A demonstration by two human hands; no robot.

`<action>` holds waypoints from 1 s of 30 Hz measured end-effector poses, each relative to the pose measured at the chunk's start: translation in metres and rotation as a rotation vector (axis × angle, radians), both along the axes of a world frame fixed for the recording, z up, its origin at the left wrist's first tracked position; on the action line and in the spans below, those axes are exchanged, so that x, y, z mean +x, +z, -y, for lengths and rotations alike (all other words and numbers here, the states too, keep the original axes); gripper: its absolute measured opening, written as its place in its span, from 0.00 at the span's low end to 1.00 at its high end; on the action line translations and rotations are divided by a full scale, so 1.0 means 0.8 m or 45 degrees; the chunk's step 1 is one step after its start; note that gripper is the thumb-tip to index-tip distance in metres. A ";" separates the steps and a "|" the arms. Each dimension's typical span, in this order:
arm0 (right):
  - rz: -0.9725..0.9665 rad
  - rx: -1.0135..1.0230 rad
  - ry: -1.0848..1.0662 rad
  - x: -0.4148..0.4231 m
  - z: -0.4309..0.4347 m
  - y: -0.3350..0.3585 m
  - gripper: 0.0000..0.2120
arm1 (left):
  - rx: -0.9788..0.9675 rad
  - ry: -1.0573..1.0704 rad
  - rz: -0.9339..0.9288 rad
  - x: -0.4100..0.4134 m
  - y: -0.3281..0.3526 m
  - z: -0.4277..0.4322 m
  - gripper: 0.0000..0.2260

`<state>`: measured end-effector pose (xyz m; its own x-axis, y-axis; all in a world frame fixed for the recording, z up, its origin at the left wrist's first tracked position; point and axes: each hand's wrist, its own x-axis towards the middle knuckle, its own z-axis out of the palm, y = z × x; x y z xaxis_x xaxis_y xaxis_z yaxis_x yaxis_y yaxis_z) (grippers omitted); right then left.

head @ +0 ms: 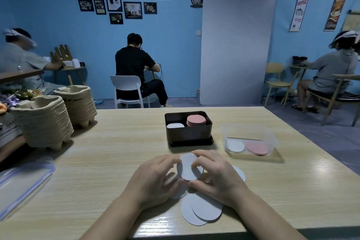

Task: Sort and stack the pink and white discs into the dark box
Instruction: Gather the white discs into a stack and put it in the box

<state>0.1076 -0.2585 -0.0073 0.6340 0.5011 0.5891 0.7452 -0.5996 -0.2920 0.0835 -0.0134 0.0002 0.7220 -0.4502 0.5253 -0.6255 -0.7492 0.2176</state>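
Note:
The dark box [188, 135] stands mid-table with a pink disc stack [196, 120] on its right side and a lower white disc stack [175, 125] on its left. Both my hands hold a small stack of white discs [187, 167] just above the table, in front of the box. My left hand [155, 177] grips its left edge. My right hand [216, 175] pinches its right edge between thumb and fingers. More loose white discs [202, 210] lie on the table under and in front of my hands, partly hidden.
A clear plastic tub [251, 132] to the right of the box holds white and pink discs. Its lid [23, 183] lies at the table's left edge. Two stacks of pulp cup carriers [42, 122] stand at the back left. Several people sit at other tables behind.

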 end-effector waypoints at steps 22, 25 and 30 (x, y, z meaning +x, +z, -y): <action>-0.059 -0.004 -0.077 0.000 0.011 0.000 0.16 | 0.070 0.211 -0.198 -0.003 0.008 -0.002 0.23; -0.053 -0.002 -0.083 0.000 0.011 0.000 0.16 | 0.049 0.221 -0.228 -0.004 0.011 0.000 0.21; -0.046 -0.008 -0.101 0.000 0.010 -0.001 0.16 | -0.010 0.194 -0.209 -0.004 0.010 -0.001 0.19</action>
